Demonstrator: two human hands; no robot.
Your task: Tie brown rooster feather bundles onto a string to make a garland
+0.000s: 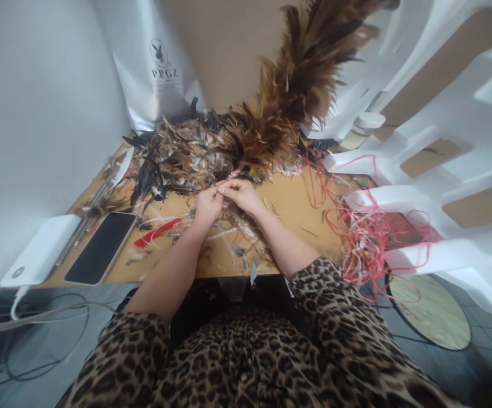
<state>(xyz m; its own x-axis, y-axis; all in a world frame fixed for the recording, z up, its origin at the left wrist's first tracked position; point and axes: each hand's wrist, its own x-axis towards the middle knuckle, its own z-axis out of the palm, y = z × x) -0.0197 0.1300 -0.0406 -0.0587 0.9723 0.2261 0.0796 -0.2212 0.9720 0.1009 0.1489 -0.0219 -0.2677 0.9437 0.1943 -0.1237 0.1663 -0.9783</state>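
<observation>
My left hand (209, 205) and my right hand (242, 195) meet over the table, fingertips pinched together at the near end of a pink cord (234, 174). The cord runs into the base of a long brown feather garland (288, 102), which rises away to the upper right. What the left fingertips hold is too small to make out. Just beyond my hands spreads a pile of loose brown and black feathers (186, 153). A red feather strip (158, 232) lies to the left of my left hand.
On the left of the wooden table (305, 226) lie a phone (101, 247) and a white power bank (41, 249) with a cable. Tangled pink cord (368, 243) hangs at the right edge near white plastic frames (441, 260). Behind stand a silver bag (161, 96) and a jar (361, 129).
</observation>
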